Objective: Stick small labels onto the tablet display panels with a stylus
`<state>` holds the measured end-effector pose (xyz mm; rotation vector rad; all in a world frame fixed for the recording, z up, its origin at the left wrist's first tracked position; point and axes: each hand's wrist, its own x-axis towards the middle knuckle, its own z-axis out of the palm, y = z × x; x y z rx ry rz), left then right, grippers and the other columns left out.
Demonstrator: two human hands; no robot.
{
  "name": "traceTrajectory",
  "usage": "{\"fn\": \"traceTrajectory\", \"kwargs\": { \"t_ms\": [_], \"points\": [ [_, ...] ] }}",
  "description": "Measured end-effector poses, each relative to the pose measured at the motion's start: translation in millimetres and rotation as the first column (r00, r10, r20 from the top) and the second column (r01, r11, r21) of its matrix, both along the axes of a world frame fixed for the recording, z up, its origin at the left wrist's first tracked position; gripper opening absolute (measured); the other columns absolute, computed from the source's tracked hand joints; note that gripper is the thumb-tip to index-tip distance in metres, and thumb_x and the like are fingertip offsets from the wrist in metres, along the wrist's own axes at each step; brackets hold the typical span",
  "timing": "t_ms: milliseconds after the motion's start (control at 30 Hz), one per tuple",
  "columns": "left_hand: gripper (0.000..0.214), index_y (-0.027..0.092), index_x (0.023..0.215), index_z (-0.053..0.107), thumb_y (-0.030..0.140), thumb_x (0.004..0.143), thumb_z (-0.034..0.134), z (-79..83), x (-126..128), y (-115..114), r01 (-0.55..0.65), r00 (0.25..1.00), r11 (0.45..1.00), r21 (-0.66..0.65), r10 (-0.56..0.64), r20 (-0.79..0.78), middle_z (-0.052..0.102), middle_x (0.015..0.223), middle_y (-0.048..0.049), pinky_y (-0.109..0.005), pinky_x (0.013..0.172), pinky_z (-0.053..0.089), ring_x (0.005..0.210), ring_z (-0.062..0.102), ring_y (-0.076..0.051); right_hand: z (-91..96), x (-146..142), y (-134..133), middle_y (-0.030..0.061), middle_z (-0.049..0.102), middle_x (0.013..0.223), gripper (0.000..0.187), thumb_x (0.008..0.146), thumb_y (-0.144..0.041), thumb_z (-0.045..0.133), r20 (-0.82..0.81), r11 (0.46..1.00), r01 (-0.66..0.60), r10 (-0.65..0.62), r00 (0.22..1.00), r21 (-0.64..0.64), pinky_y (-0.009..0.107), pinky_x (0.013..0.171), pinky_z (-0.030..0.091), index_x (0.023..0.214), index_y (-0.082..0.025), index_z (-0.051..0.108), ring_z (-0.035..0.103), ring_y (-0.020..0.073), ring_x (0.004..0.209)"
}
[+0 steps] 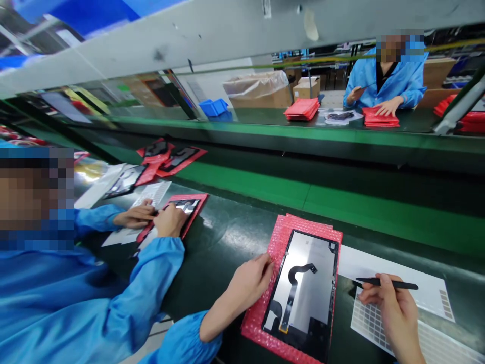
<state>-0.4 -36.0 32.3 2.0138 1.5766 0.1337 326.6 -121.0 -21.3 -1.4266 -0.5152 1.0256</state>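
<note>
A tablet screen panel point(314, 263) lies back side up on pink bubble-wrap bags point(278, 242), with a black flex cable point(291, 293) curving across its silver back. My left hand point(248, 280) is at the left edge of the bags, fingers curled and pressed together; whatever they pinch is hidden. Black tweezers point(401, 284) are gripped in my right hand point(397, 308), to the right of the panel. Beneath that hand lies a sheet of small grey stickers point(373, 323), partly over a white sheet point(401, 273).
Close on my left, a co-worker's hands point(170, 220) work over another panel on pink wrap. More panels on red bags point(166, 156) lie beyond. A green ledge point(250, 189) runs behind the bench. Across it, another person point(386, 81) handles red bags.
</note>
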Motion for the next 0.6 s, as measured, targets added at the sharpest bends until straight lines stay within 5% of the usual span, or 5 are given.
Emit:
{"fn": "traceTrajectory", "kwargs": {
  "t_ms": [67,167,333,467,600],
  "points": [
    [0.033,0.023,0.083,0.046,0.041,0.108,0.034,-1.3,2,-2,-0.021,0.977,1.000,-0.020,0.025,0.214,0.061,0.085,-0.0034,-0.033,0.075,0.044,0.079,0.060,-0.021,-2.6,0,0,0.0071,0.076,0.066,0.054,0.087,-0.069,0.076,0.001,1.000,0.015,-0.015,1.000,0.001,0.030,0.053,0.063,0.099,-0.019,0.060,0.072,0.0213,0.054],
    [0.031,0.024,0.100,0.051,0.055,0.103,0.053,-8.0,8,-5,-0.089,0.832,0.989,-0.114,0.137,0.537,0.062,0.092,-0.0019,-0.032,0.078,0.049,0.084,0.059,-0.020,-6.0,-1,1,0.0067,0.076,0.065,0.057,0.085,-0.071,0.076,0.003,0.999,0.044,-0.045,0.999,0.020,0.030,0.051,0.062,0.099,-0.019,0.060,0.071,0.0211,0.052],
    [0.054,0.028,0.126,0.044,0.053,0.089,0.075,-16.1,31,11,-0.138,0.602,0.953,-0.271,0.298,0.741,0.069,0.093,-0.0009,-0.030,0.069,0.053,0.076,0.066,-0.020,-5.2,-8,2,0.0057,0.075,0.065,0.057,0.086,-0.074,0.073,-0.023,0.994,0.078,-0.077,0.997,0.077,0.028,0.047,0.058,0.095,-0.019,0.058,0.069,0.0196,0.048],
    [0.060,0.025,0.119,0.049,0.049,0.075,0.083,-17.7,79,74,-0.211,0.546,0.946,-0.246,0.323,0.773,0.072,0.091,-0.0023,-0.032,0.068,0.057,0.074,0.070,-0.022,-0.2,-8,5,0.0046,0.075,0.064,0.058,0.088,-0.075,0.070,-0.044,0.975,0.171,-0.166,0.985,0.141,0.027,0.049,0.058,0.098,-0.019,0.057,0.069,0.0180,0.047],
    [0.049,0.021,0.112,0.052,0.031,0.073,0.079,-16.1,150,158,-0.331,0.603,0.924,-0.190,0.362,0.711,0.071,0.083,-0.0019,-0.033,0.068,0.058,0.070,0.070,-0.022,6.2,-8,7,0.0022,0.073,0.062,0.062,0.084,-0.080,0.069,-0.092,0.944,0.269,-0.256,0.962,0.189,0.024,0.043,0.053,0.094,-0.021,0.055,0.067,0.0169,0.042]
  ]
}}
